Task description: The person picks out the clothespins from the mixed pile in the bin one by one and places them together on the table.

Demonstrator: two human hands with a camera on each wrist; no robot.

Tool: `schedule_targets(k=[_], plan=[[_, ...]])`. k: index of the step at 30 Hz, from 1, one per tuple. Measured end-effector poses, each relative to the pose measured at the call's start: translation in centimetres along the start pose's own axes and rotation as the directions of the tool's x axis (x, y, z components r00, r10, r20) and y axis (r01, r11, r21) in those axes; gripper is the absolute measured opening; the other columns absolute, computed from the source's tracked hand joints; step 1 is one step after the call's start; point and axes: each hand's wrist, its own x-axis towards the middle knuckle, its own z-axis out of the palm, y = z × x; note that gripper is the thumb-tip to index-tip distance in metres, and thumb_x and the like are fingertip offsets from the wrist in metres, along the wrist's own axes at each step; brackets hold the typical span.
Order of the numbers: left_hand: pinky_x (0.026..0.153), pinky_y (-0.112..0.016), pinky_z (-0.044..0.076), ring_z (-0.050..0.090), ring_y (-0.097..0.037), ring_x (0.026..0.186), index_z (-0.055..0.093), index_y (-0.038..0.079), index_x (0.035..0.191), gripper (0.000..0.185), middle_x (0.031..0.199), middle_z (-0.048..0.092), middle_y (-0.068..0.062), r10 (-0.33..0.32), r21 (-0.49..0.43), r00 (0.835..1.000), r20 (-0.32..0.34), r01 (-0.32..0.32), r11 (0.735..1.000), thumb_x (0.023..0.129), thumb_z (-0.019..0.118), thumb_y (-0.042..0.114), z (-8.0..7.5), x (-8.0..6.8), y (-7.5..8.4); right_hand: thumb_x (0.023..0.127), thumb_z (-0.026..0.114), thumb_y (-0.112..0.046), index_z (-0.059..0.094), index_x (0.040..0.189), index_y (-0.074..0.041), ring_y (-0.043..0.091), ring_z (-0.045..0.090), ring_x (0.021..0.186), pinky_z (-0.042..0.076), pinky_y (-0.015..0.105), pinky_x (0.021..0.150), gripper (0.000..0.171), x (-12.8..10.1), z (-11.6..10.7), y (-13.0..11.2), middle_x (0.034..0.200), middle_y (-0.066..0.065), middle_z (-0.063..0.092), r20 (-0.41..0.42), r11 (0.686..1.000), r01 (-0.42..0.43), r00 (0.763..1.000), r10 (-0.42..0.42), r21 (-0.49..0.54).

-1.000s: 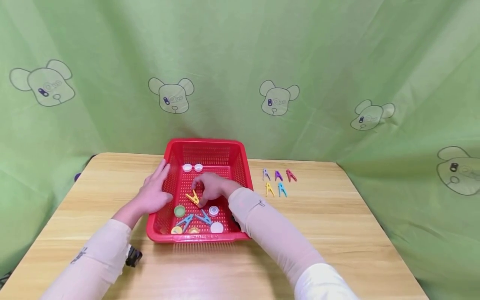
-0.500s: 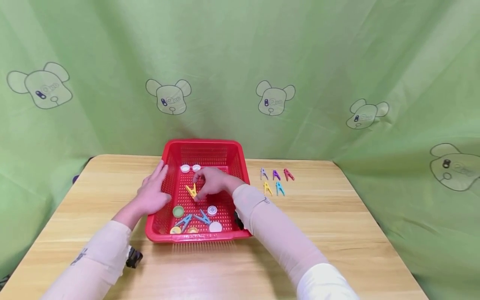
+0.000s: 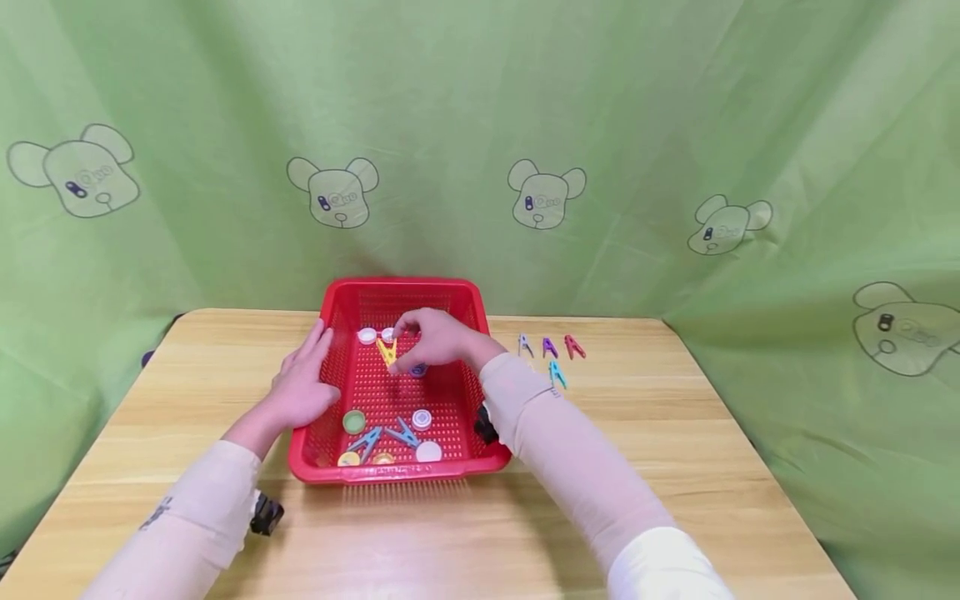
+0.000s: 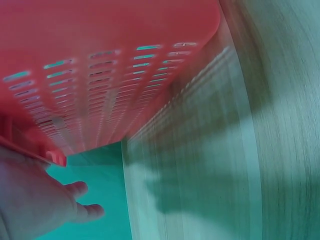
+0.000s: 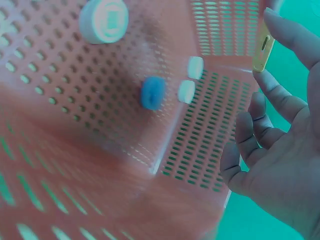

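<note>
My right hand (image 3: 437, 340) pinches a yellow clothespin (image 3: 387, 351) between thumb and forefinger, over the far half of the red basket (image 3: 390, 475). In the right wrist view, the same yellow clothespin (image 5: 263, 52) is raised off the basket floor. My left hand (image 3: 302, 385) rests on the basket's left rim with its fingers extended. Inside the basket lie two blue-grey clothespins (image 3: 366, 442) near the front and a green cap (image 3: 354, 422). Two white caps (image 3: 367, 336) sit at the far end. A blue cap (image 5: 153, 93) is partly hidden by my right hand in the head view.
Right of the basket, on the wooden table (image 3: 637, 467), lie a grey-blue clothespin (image 3: 525, 344), a purple clothespin (image 3: 550, 347), a red clothespin (image 3: 574, 347) and a light-blue clothespin (image 3: 557, 374). A green curtain (image 3: 442, 100) hangs behind the table.
My right hand has lifted the yellow clothespin and moved it toward the far end of the basket. The blue cap has come into sight beneath it. My left hand stays on the rim.
</note>
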Motion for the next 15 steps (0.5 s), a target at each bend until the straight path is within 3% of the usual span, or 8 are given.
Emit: schedule_targets(k=[15], plan=[[0.102,-0.079,0.016,0.008,-0.057,0.141,0.011,0.0,0.159,0.099,0.166,-0.01,-0.009,0.013,-0.03,1.0,0.009,-0.013,0.999,0.076,0.065,0.002,0.0,0.0,0.0,0.075,0.087,-0.036,0.065,0.11,-0.015,0.018,0.053,0.098,0.048,0.032,0.084,0.047,-2.3,-3.8,1.4,0.107,0.004,0.06,-0.135,0.999,0.026,0.99,-0.029,-0.028]])
